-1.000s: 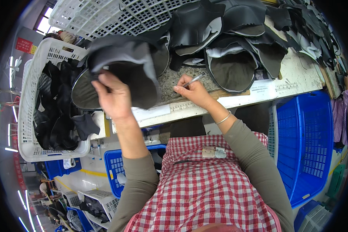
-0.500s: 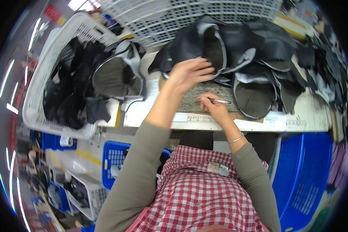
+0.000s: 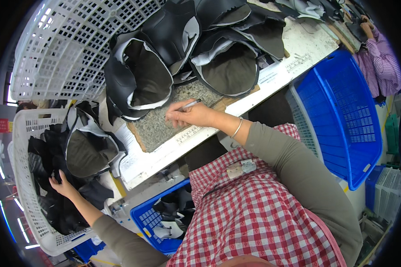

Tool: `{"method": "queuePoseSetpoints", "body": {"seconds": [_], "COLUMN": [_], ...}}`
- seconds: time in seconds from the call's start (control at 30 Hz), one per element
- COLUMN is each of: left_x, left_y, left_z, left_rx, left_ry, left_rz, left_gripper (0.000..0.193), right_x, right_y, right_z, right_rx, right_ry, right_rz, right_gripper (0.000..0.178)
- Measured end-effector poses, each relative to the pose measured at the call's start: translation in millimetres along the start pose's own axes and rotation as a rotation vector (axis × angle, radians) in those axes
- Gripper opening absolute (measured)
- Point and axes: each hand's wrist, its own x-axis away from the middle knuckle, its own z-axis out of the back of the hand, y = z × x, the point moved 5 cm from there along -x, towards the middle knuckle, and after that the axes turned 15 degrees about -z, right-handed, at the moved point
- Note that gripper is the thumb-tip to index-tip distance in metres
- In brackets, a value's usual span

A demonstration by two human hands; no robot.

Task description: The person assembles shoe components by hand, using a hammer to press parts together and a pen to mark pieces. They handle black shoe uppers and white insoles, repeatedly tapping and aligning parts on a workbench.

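My right hand (image 3: 189, 115) is closed around a slim silver-and-dark pen (image 3: 192, 104), just above a speckled grey stone slab (image 3: 158, 135) on the white table. At the far left, my left hand (image 3: 64, 184) reaches into a white plastic basket (image 3: 21, 133) among black leather-like pieces (image 3: 53, 209). Its thumb and forefinger are apart, and the other fingers are partly hidden. Beside that hand, a black shoe upper (image 3: 91, 153) with a brown-grey lining lies at the basket's edge. Beyond the slab sits a black upper (image 3: 149, 75) with white edging, and another upper (image 3: 229, 69) is to its right.
A large white crate (image 3: 80, 53) stands tilted at the back left. Below the table's front edge is a blue basket (image 3: 140, 213) with pieces inside; a tall blue crate (image 3: 338, 115) stands at right. Another person in a purple sleeve (image 3: 381, 58) works at the far right.
The view has swung left. My left hand has moved from above the slab to the black pieces in the white basket. My right hand keeps the pen over the slab.
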Motion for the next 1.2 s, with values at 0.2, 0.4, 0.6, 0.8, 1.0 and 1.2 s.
{"method": "queuePoseSetpoints", "body": {"seconds": [0.2,0.4,0.6,0.8,1.0,1.2], "left_x": [-16,28,3,87,257,267], "left_y": [45,160,106,186,313,380], "left_z": [-80,-67,29,-84,-172,-137], "left_rx": [0.343,0.49,1.238,1.802,1.685,1.409], "left_ry": [-0.416,-0.872,0.655,0.479,0.07,-0.145], "left_rz": [0.236,0.296,0.641,0.703,1.336,1.158], "left_gripper": [0.069,0.029,0.024,0.032,0.021,0.034], "right_x": [3,5,5,3,1,-24], "right_y": [-3,2,1,3,-4,-6], "right_z": [0,-1,-3,-2,-9,-54], "right_rx": [-0.004,0.022,0.05,0.011,-0.073,0.301], "right_ry": [0.028,0.084,0.077,0.077,0.035,0.279], "right_rz": [-0.027,-0.013,-0.006,-0.021,0.079,0.224], "right_gripper": [0.028,0.026,0.023,0.026,0.027,0.039]}}
